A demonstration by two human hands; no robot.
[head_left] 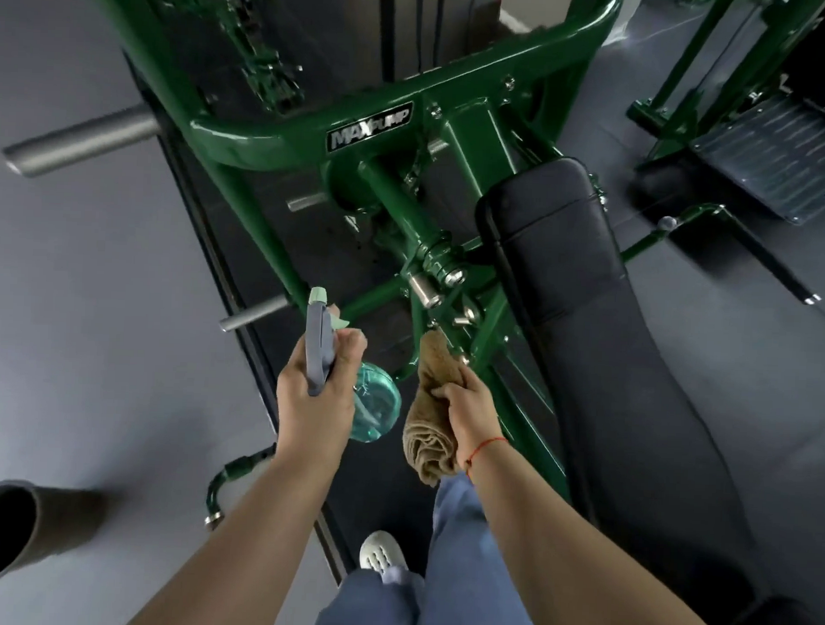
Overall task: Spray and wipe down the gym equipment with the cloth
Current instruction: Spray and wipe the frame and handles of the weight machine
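A green steel gym machine with a long black padded bench fills the middle of the view. My left hand grips a spray bottle with a teal body and grey trigger head, its pale green nozzle pointing at a green tube of the frame. My right hand holds a bunched tan cloth beside the frame's lower bars, just left of the bench. The cloth's top end touches a green bar near the chrome bolts.
Grey plate pegs stick out to the left of the frame. A second green machine with a ribbed footplate stands at the upper right. A dark cylinder lies at the lower left. My legs and a white shoe are below.
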